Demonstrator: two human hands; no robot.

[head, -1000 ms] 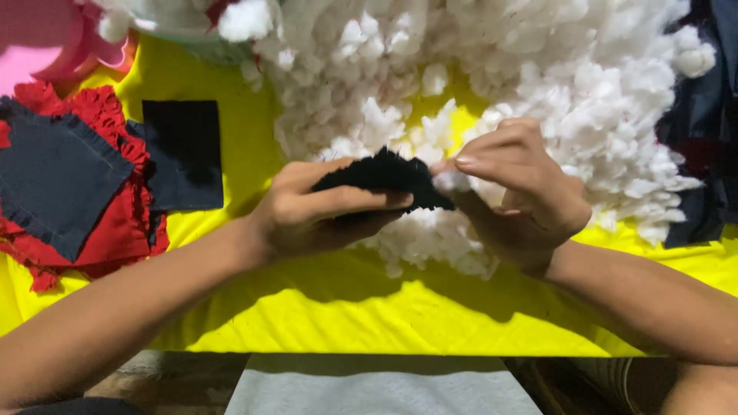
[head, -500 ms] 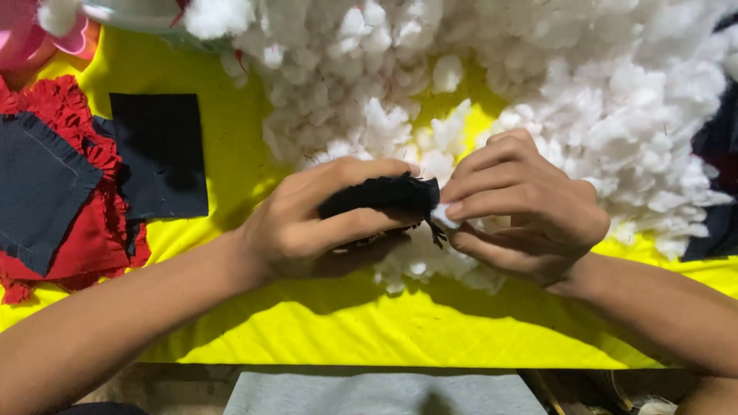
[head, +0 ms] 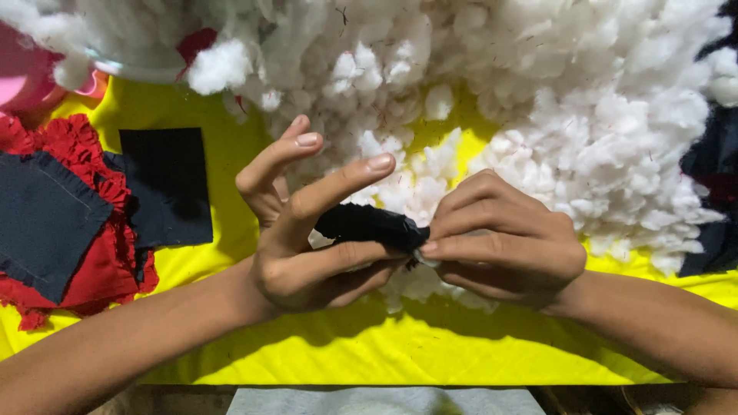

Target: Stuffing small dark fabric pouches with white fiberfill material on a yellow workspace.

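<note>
A small black fabric pouch is held between both hands above the yellow cloth. My left hand grips its left side with the thumb and lower fingers, while the index and middle fingers are lifted and spread. My right hand pinches the pouch's right end together with a bit of white stuffing. A big heap of white fibre stuffing lies just behind the hands.
At the left lie a black fabric rectangle, a dark blue fabric piece and red frilled fabric. Dark cloth sits at the right edge. A pink object is at the top left.
My left hand's index and middle fingers have lifted off the pouch and spread. The right hand's fingers have closed tighter on the pouch's end. The view has come closer.
</note>
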